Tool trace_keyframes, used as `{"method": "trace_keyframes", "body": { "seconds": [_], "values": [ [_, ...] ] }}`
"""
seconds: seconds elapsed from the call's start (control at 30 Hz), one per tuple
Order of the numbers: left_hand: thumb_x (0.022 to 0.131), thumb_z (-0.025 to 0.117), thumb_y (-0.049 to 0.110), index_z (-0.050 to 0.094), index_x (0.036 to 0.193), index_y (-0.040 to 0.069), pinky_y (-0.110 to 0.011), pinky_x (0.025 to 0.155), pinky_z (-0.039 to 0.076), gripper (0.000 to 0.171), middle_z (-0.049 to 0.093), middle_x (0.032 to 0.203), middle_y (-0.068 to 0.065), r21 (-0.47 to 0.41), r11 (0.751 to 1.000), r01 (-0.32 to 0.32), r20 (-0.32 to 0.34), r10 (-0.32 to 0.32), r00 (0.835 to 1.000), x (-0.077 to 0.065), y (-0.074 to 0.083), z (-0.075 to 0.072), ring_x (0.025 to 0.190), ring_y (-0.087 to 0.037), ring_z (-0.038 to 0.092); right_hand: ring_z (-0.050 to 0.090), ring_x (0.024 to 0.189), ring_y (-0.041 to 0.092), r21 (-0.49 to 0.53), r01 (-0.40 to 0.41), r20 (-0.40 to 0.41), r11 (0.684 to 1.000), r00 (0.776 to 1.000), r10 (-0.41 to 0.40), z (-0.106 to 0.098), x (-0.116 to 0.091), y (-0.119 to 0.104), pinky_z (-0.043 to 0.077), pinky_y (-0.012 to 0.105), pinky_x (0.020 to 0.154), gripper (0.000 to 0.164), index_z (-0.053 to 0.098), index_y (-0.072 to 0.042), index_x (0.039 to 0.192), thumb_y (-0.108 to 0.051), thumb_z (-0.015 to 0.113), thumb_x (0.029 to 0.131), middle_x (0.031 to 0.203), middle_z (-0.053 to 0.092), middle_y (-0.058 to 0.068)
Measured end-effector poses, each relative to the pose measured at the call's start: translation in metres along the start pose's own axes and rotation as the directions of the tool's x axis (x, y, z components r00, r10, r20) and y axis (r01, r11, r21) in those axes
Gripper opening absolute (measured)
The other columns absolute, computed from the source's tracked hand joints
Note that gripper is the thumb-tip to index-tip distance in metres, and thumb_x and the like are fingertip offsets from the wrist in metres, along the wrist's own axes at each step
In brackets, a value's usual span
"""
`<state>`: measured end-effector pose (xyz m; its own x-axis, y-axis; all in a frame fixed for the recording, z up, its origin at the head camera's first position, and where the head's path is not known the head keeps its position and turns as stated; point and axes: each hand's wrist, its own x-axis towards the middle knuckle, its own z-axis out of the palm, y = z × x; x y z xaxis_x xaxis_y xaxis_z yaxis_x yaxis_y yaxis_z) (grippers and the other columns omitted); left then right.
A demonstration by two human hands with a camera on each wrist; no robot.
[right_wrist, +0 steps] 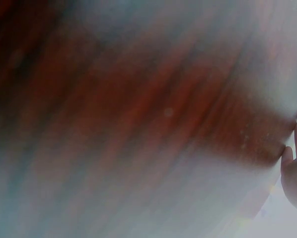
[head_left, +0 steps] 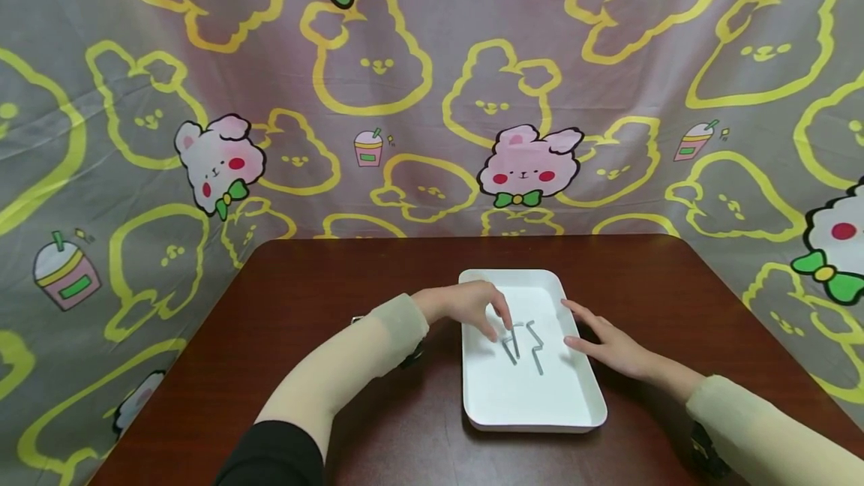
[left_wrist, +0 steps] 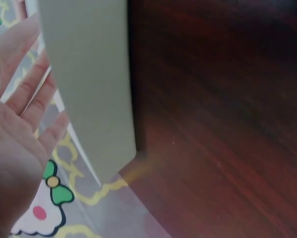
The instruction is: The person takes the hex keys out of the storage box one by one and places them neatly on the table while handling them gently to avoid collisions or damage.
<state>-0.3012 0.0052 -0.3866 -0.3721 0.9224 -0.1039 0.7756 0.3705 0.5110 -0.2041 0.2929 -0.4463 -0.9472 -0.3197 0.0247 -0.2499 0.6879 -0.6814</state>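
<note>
Inside a white tray [head_left: 529,403] lie several grey L-shaped metal rods that look like hex keys. My left hand [head_left: 469,302] reaches in over the tray's left rim; its index fingertip is right at the upper end of one hex key [head_left: 516,345], with the thumb held apart from it. Another hex key [head_left: 509,352] lies just beside that one, and two more [head_left: 539,362] are to the right. In the left wrist view, my left fingers [left_wrist: 32,94] pass behind the tray's wall [left_wrist: 91,89]. My right hand [head_left: 614,343] rests its fairly straight fingertips and thumb at the right rim.
The tray stands on a dark brown wooden table [head_left: 351,268], right of the middle. Behind the table hangs a grey cloth [head_left: 432,133] with yellow outlines and bunny faces. The right wrist view is mostly blurred brown table.
</note>
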Motion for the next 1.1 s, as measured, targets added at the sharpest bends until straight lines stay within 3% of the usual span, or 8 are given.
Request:
{"method": "trace_keyframes", "body": {
  "seconds": [0.27,0.6,1.1],
  "values": [
    [0.078,0.083,0.01,0.077,0.098,0.011,-0.02,0.088,0.043,0.021,0.067,0.095,0.008,0.024,1.0,-0.009,0.036,0.008,0.999,0.007,-0.001,0.011,0.095,-0.008,0.057,0.037,0.125,0.045,0.007,-0.019,0.019,1.0,1.0,0.018,0.001,0.001,0.001,0.036,0.064,0.091,0.074,0.025,-0.019,0.154,-0.036,0.063,0.094,0.14,0.041,0.026],
    [0.078,0.082,0.009,0.077,0.098,0.012,-0.016,0.084,0.041,0.021,0.067,0.094,0.007,0.035,0.999,0.002,0.05,-0.004,0.999,0.012,-0.004,0.013,0.092,-0.008,0.057,0.036,0.126,0.045,-0.002,-0.035,0.014,0.999,0.999,0.035,0.001,0.002,0.005,0.035,0.065,0.092,0.074,0.024,-0.019,0.154,-0.04,0.062,0.094,0.141,0.04,0.026],
    [0.076,0.082,0.005,0.078,0.094,0.014,-0.014,0.079,0.041,0.02,0.067,0.089,0.009,0.022,0.998,0.064,0.052,-0.065,0.997,0.014,-0.003,0.022,0.087,-0.006,0.055,0.036,0.126,0.045,-0.006,-0.029,0.004,1.0,1.0,0.029,0.002,0.002,0.006,0.035,0.065,0.092,0.073,0.025,-0.02,0.154,-0.04,0.062,0.094,0.141,0.04,0.025]
  ]
}}
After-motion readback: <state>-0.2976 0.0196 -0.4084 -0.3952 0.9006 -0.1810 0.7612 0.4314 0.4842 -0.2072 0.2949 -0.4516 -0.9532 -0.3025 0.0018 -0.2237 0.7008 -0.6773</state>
